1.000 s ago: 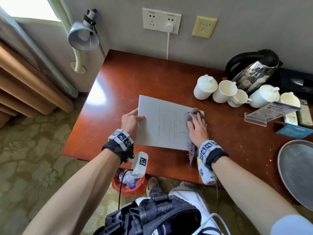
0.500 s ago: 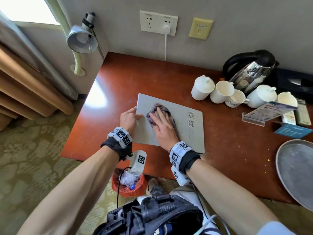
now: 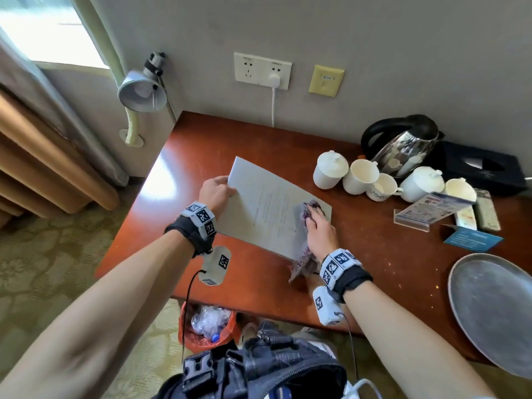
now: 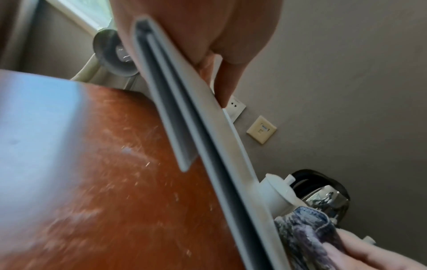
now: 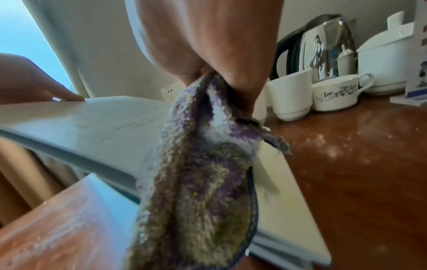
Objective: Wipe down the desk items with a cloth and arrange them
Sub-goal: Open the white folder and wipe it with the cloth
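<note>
A thin grey folder (image 3: 267, 208) lies slanted on the red-brown desk (image 3: 201, 145), its left side raised off the wood. My left hand (image 3: 223, 190) pinches its far left corner, thumb on top; the left wrist view shows the folder (image 4: 208, 146) edge-on under that hand (image 4: 208, 45). My right hand (image 3: 316, 217) holds a purple-grey cloth (image 3: 309, 207) against the folder's right end, and the cloth's tail hangs over the near edge. In the right wrist view the cloth (image 5: 203, 173) comes bunched out from under my palm across the folder (image 5: 92, 124).
To the right stand white lidded cups (image 3: 329, 169), mugs (image 3: 361, 175), a steel kettle (image 3: 403, 148), a black box (image 3: 478, 171), a leaflet stand (image 3: 429, 208), a blue card (image 3: 472, 239) and a round metal tray (image 3: 495, 309). A lamp (image 3: 142, 92) hangs at left; a red bin (image 3: 207, 326) sits below.
My right hand swept the cloth to the folder's left side and back to its right end. My left hand shifted to the far left corner, and that side of the folder has risen.
</note>
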